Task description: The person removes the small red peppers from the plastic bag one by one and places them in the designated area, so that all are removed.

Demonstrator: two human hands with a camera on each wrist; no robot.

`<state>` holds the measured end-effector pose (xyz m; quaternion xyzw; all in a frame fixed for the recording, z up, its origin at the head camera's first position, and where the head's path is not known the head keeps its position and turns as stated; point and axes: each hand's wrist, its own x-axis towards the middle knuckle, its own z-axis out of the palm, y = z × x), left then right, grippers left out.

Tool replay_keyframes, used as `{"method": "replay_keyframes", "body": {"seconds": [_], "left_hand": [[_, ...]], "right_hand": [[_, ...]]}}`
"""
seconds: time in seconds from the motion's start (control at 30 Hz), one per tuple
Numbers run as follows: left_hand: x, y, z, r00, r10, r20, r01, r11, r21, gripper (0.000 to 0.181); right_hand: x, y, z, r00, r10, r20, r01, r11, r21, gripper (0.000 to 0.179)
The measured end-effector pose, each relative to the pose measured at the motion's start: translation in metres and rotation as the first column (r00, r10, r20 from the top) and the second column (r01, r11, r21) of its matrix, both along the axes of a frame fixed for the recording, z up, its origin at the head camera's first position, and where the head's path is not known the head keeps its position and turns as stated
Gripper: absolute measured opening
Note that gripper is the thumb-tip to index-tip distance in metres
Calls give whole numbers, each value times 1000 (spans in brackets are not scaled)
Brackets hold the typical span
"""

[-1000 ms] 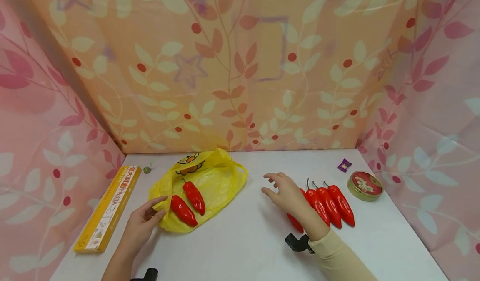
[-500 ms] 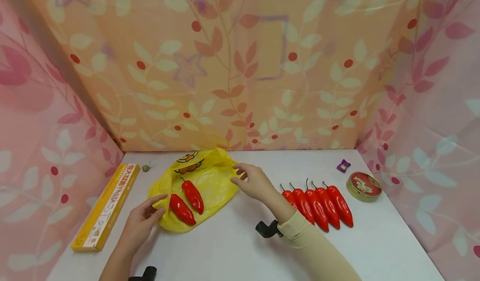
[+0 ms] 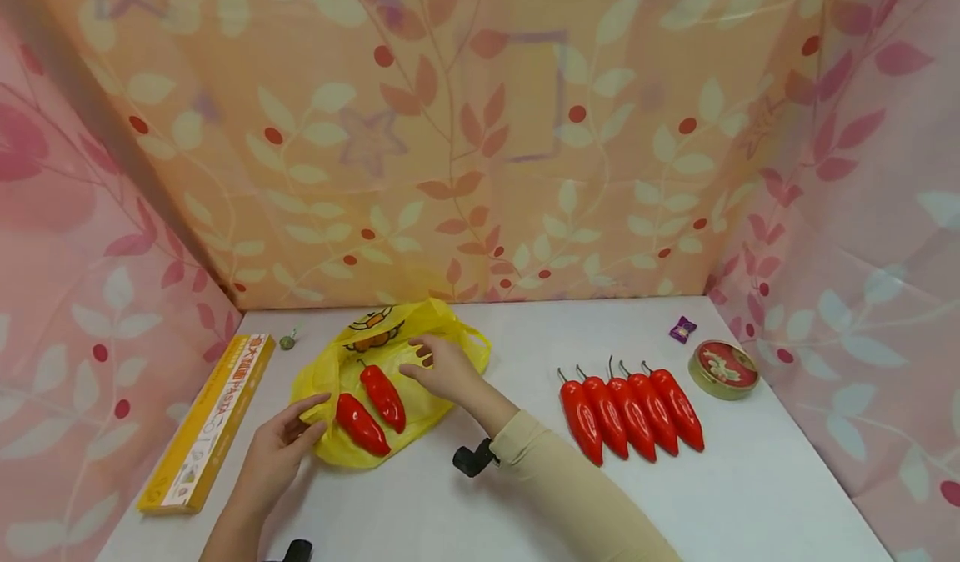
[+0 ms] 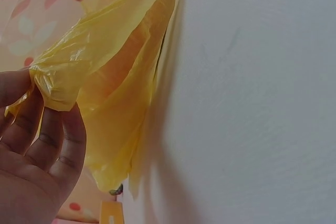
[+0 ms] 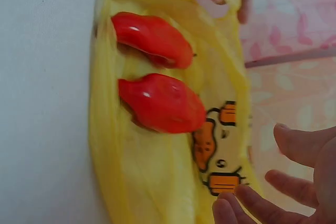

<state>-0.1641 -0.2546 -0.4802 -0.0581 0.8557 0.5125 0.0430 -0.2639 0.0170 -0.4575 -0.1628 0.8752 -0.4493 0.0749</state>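
Observation:
A yellow plastic bag (image 3: 442, 320) lies spread with its mouth toward me. Two red chili peppers are in it, the nearer one (image 3: 362, 425) beside the farther one (image 3: 384, 397). My left hand (image 3: 276, 455) pinches the bag's left edge between thumb and fingers; the left wrist view shows the gathered plastic (image 4: 60, 80) at the fingertips. My right hand (image 3: 448, 372) hovers over the bag, just right of the farther pepper, fingers loosely bent and nothing in them. In the right wrist view its fingers (image 5: 291, 187) spread beside the bag's printed cartoon.
Several more red chili peppers (image 3: 632, 412) lie in a row on the right of the white table (image 3: 510, 495). Beyond them are a round tin (image 3: 723, 370) and a purple-wrapped candy (image 3: 682, 329). A yellow pasta box (image 3: 206, 424) and a small green object (image 3: 288, 341) lie at left.
My right hand has moved left, from over the row of peppers to over the yellow bag. My left hand keeps its pinch on the bag's edge. The peppers have stayed put.

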Motion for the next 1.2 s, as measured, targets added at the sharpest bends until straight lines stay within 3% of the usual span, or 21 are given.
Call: {"method": "replay_keyframes", "body": {"seconds": [0.27,0.57,0.77,1.2], "left_hand": [[1,-5,-1,1000,10,-28,-9,1000,22,46],[3,-6,-1,1000,18,-8,-18,1000,17,47],[2,-4,0,999,15,-33,-15,1000,18,46],[4,-3,5,1000,28,2,-28,999,-22,47]], "right_hand": [[-14,-26,-28,988,-56,144,60,998,-27,57],[-3,-56,-36,987,-34,157,19,995,96,62],[5,-58,-29,992,-30,122,7,984,179,64],[21,-26,-1,982,-30,185,3,989,147,65]]}}
